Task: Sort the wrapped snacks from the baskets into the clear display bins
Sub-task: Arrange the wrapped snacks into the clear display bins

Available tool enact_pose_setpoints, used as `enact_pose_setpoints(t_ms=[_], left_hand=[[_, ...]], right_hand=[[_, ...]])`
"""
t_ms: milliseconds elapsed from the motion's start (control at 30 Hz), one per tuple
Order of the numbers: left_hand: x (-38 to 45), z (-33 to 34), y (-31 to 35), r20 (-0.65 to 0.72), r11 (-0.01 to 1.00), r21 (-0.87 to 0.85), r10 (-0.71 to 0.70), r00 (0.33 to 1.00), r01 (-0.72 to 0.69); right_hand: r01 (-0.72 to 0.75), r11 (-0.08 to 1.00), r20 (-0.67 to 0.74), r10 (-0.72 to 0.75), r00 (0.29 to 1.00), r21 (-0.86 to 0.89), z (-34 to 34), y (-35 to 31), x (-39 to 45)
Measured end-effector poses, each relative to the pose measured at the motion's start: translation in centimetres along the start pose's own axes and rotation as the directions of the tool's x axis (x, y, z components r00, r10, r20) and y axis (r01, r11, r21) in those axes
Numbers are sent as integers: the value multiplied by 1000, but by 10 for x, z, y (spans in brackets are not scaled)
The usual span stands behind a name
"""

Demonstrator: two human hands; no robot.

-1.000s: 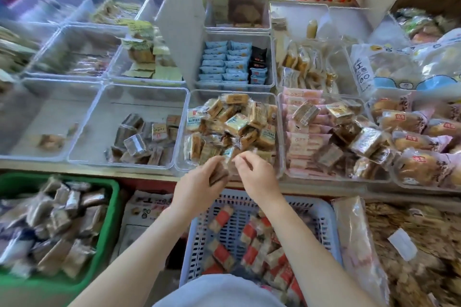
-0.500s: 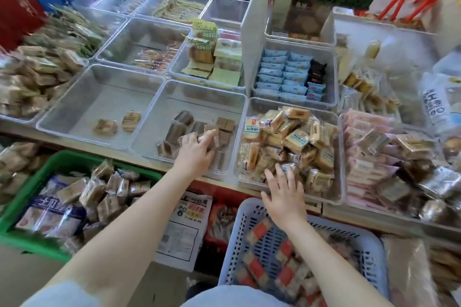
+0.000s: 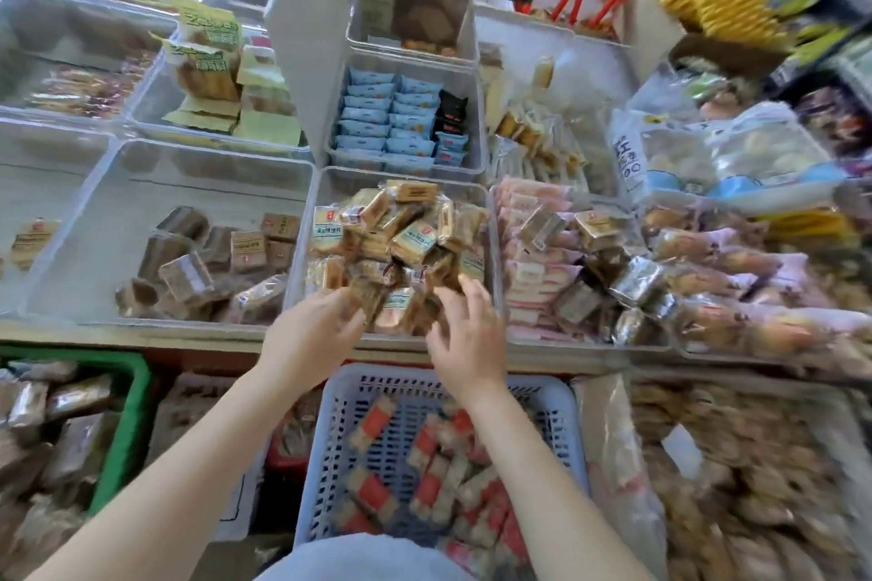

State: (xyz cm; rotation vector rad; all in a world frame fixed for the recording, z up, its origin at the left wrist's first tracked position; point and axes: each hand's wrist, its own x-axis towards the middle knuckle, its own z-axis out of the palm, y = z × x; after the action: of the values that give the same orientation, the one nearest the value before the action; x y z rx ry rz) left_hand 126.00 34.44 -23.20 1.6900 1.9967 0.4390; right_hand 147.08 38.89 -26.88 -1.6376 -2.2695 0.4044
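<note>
Both of my hands reach into the front of the middle clear bin (image 3: 330,177), which is heaped with tan wrapped snacks (image 3: 410,241). My left hand (image 3: 309,337) curls its fingers around a brown wrapped snack (image 3: 370,297) at the bin's near edge. Beside it, my right hand (image 3: 467,337) has its fingers spread on the pile, holding nothing. Below my wrists stands a blue basket (image 3: 325,439) with red-and-white wrapped snacks (image 3: 375,493). A green basket (image 3: 134,415) of brownish packets sits at the lower left.
A clear bin (image 3: 94,212) with dark brown packets (image 3: 186,274) lies left of the middle bin. To the right, another bin holds pink packets (image 3: 528,274) and dark ones. Blue packets (image 3: 377,118) fill a bin behind. Bagged goods crowd the right.
My left hand has come back from the left bin of dark packets to the middle bin. My right hand has pushed forward into the tan pile. The view has swung right.
</note>
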Motion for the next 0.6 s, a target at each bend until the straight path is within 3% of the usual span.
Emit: enact_pose_setpoints(t_ms=[67, 133, 200, 300, 400, 500, 600], left_hand=[[5, 18, 31, 115, 996, 21, 81, 990, -84], [12, 38, 57, 222, 989, 43, 128, 967, -141], [17, 56, 77, 291, 983, 59, 151, 945, -175], [21, 73, 100, 317, 979, 68, 162, 935, -193], [21, 83, 114, 326, 976, 110, 145, 934, -190], [18, 84, 119, 314, 975, 139, 124, 941, -175], [16, 82, 118, 270, 978, 141, 111, 957, -153]], right_hand=[[-203, 978, -125, 197, 972, -37, -22, 41, 5], [-434, 899, -205, 414, 887, -62, -47, 87, 11], [-579, 806, -197, 552, 810, -125, -67, 125, 17], [-498, 820, -4, 518, 855, -282, -70, 159, 25], [-469, 845, 170, 517, 839, -257, -55, 173, 38], [-565, 814, 205, 580, 788, -131, -48, 181, 48], [-554, 831, 166, 555, 815, -58, -53, 181, 45]])
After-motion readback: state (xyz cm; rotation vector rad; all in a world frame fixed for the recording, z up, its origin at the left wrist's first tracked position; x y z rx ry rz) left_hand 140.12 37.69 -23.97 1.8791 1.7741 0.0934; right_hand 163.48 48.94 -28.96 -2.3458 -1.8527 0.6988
